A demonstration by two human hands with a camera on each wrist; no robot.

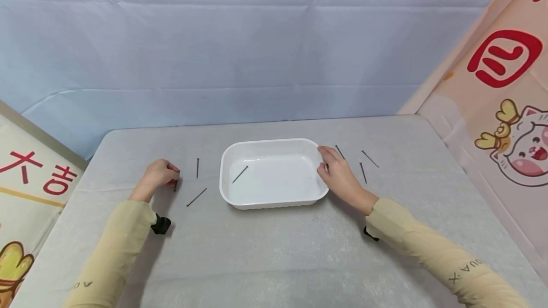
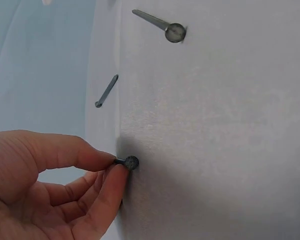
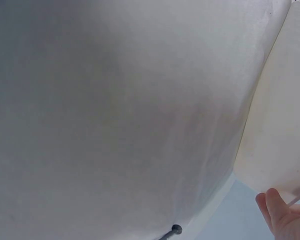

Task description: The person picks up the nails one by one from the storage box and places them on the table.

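Observation:
My left hand is at the left of the table, its thumb and fingertips pinching a dark nail near the head. The nail is close over the table surface in the left wrist view. In the middle stands a white plastic tray, and one nail lies slanted inside it. At the tray's right end my right hand grips the rim. Its fingertips show against the tray wall in the right wrist view, where most of the hand is cut off by the frame edge.
Between the left hand and the tray lie two loose nails, an upright-lying one and a slanted one. Three more, including one nail, lie right of the tray. A grey cloth covers the table; a pale blue curtain hangs behind.

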